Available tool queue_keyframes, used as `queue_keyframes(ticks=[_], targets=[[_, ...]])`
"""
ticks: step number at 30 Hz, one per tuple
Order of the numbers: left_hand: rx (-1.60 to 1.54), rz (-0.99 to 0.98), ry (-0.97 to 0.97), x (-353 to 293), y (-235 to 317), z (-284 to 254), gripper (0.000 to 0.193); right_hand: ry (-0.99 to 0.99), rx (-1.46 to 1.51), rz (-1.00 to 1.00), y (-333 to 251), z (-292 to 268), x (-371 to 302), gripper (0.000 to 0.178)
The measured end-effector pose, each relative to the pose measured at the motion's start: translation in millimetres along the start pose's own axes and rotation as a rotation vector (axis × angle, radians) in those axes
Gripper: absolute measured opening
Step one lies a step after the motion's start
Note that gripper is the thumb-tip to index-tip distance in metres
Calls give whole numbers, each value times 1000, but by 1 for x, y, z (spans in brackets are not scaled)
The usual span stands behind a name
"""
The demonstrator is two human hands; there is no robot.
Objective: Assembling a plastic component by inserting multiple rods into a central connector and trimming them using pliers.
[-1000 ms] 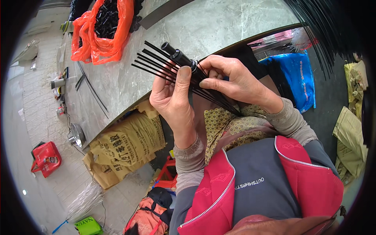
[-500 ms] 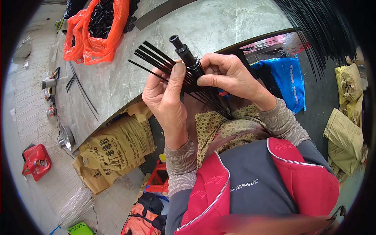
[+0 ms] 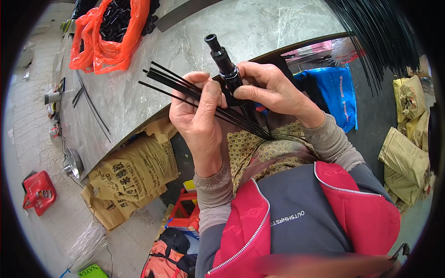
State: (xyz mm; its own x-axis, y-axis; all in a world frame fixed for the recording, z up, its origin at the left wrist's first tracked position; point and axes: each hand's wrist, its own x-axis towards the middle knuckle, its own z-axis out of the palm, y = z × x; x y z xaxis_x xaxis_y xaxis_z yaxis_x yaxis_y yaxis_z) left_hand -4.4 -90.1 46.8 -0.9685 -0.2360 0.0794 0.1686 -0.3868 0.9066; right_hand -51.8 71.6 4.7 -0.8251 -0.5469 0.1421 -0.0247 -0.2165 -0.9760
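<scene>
A bundle of thin black rods point(image 3: 169, 84) is pinched in my left hand point(image 3: 200, 120), its tips pointing out to the upper left. The lower ends of the rods slant down toward my lap, over a patterned yellowish cloth point(image 3: 243, 150). My right hand point(image 3: 276, 92) is closed around a black stepped cylinder point(image 3: 222, 60) with a shiny ring, held tilted with its narrow end up. Both hands are close together in front of the table edge, and the cylinder stands just right of my left fingertips. My palm and fingers hide the cylinder's lower part.
On the grey table point(image 3: 194, 44) lie an orange-red plastic bag point(image 3: 132, 51) of small black parts and a few loose black rods point(image 3: 95, 104). A large bunch of black rods point(image 3: 384, 37) hangs at upper right. A blue bag point(image 3: 345, 95) and brown sacks point(image 3: 134, 171) are nearby.
The rods in my left hand have swung lower, and their tips lie closer together, reaching farther left. The cylinder in my right hand has moved slightly up.
</scene>
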Motion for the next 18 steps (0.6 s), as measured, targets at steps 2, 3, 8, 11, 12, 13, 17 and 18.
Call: queue_keyframes(ticks=[2,3,8,11,12,13,17,18], targets=[[44,-32,4,1,2,2,29,-4,-12,-2,-3,1,-1,17],[92,-62,10,1,4,3,37,-1,-3,-6,-4,2,0,17],[109,-89,9,3,6,4,36,-13,-31,33,-10,2,1,17],[144,-74,32,3,4,3,37,-15,-24,3,-8,4,2,17],[146,-76,29,4,4,1,37,-16,-33,12,-11,5,2,17],[138,-77,20,4,5,-1,37,-17,-43,22,-13,5,3,16],[166,-78,1,6,4,-2,37,7,-20,-2,-6,6,3,16],[170,-79,-5,6,4,-2,37,9,-9,0,-5,6,3,16]])
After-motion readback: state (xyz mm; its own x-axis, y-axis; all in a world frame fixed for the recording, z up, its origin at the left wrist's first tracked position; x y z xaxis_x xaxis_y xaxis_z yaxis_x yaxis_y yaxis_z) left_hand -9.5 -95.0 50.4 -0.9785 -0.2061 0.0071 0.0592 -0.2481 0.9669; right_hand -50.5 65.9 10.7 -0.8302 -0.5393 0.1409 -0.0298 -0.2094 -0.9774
